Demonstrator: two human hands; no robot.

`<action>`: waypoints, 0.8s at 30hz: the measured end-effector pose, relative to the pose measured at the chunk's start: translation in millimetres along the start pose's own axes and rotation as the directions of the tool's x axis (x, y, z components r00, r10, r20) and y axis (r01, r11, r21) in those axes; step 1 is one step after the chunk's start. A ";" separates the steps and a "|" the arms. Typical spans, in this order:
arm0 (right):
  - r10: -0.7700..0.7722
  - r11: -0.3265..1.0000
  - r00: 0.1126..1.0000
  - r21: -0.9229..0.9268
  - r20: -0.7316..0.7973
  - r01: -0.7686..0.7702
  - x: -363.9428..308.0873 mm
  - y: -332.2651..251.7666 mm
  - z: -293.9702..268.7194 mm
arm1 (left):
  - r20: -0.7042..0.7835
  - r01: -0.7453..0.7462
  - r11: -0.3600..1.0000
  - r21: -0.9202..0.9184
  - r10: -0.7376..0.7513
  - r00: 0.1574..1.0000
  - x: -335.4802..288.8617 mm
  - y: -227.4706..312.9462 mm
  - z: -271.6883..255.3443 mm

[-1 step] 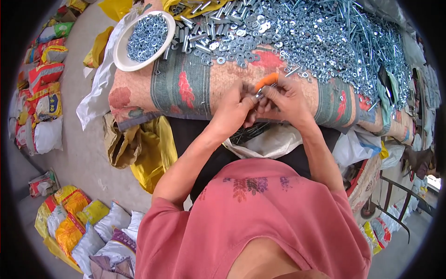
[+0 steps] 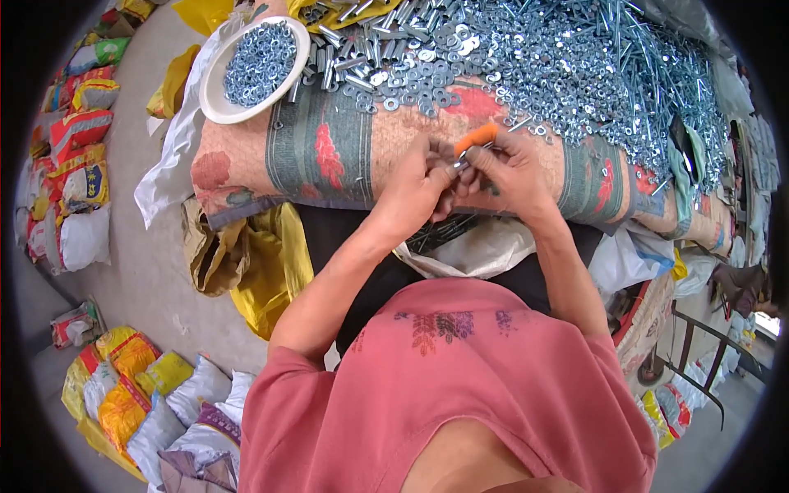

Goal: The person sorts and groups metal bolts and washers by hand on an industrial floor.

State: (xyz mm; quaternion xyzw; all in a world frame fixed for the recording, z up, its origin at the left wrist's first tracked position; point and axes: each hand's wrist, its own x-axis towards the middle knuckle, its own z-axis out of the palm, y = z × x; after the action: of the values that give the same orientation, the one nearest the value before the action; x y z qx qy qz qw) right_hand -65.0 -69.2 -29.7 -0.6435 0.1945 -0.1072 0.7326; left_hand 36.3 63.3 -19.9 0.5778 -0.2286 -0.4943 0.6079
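Both hands meet above the near edge of the patterned cloth (image 2: 345, 168). My left hand (image 2: 417, 185) is closed, its thumb and finger pinching a small shiny metal piece (image 2: 461, 163). Close against it, my right hand (image 2: 516, 171) is closed too, its fingertips at the same piece. An orange sleeve-like thing (image 2: 477, 138) shows between the hands; whether it is worn on a finger or held I cannot tell. Beyond the hands lies a large heap of washers and nuts (image 2: 526, 78), with metal tubes (image 2: 353, 66) at its left and long thin screws or rods (image 2: 674, 90) at its right.
A white bowl (image 2: 212, 92) of small rings or nuts stands at the far left of the cloth. An open whitish sack (image 2: 485, 255) with dark rods sits below my hands. Yellow bags (image 2: 275, 271) hang at the left; filled sacks (image 2: 177, 386) lie on the floor. A metal frame (image 2: 699, 361) stands right.
The orange thing has shifted slightly up and to the right with my right-hand fingers. Both hands keep their pinch at the same place.
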 end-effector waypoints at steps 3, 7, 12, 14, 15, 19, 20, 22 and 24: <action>0.038 0.997 0.998 0.075 -0.056 -0.034 1.4 -6.9 -13.7 | 0.063 0.018 0.999 0.034 -0.020 0.998 -0.8 9.9 -9.0; -0.026 0.921 0.982 0.379 -0.186 0.096 3.1 -10.3 -30.7 | 0.139 0.038 0.997 -0.071 -0.027 0.990 -1.9 0.5 -21.7; -0.031 0.999 0.973 0.028 -0.228 0.038 4.3 -10.3 -25.3 | 0.184 0.076 0.993 -0.096 -0.057 0.981 -3.8 -11.6 -12.2; -0.060 0.997 0.969 -0.053 -0.238 0.049 2.6 -18.7 -14.0 | 0.160 0.055 0.996 -0.069 -0.043 0.986 -2.6 -16.2 -4.5; -0.092 0.989 0.964 -0.132 -0.248 0.061 2.1 -22.0 -10.9 | 0.158 0.053 0.996 -0.070 -0.042 0.987 -4.2 -15.3 -4.9; -0.254 0.967 0.863 -0.104 -0.437 0.232 10.1 -27.4 -35.5 | 0.085 0.093 0.990 -0.105 -0.085 0.993 -7.8 -16.0 -11.2; -0.197 0.980 0.883 -0.117 -0.425 0.163 9.6 -27.1 -34.2 | 0.069 0.084 0.988 -0.133 -0.075 0.995 -8.2 -18.0 -12.4; -0.147 0.988 0.923 -0.090 -0.355 0.123 8.2 -21.1 -29.0 | 0.084 0.025 0.990 -0.142 -0.013 0.996 -6.6 -19.0 -7.1; -0.137 0.990 0.928 -0.066 -0.347 0.121 5.1 -17.7 -21.0 | 0.096 -0.026 0.991 -0.134 0.039 0.995 -6.1 -22.6 -3.7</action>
State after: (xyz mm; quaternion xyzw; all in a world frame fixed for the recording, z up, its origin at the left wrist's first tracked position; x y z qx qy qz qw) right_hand -67.6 -92.8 -15.1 -0.6410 0.2815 -0.2640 0.6635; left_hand 29.4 73.8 -39.9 0.5072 -0.2343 -0.5264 0.6409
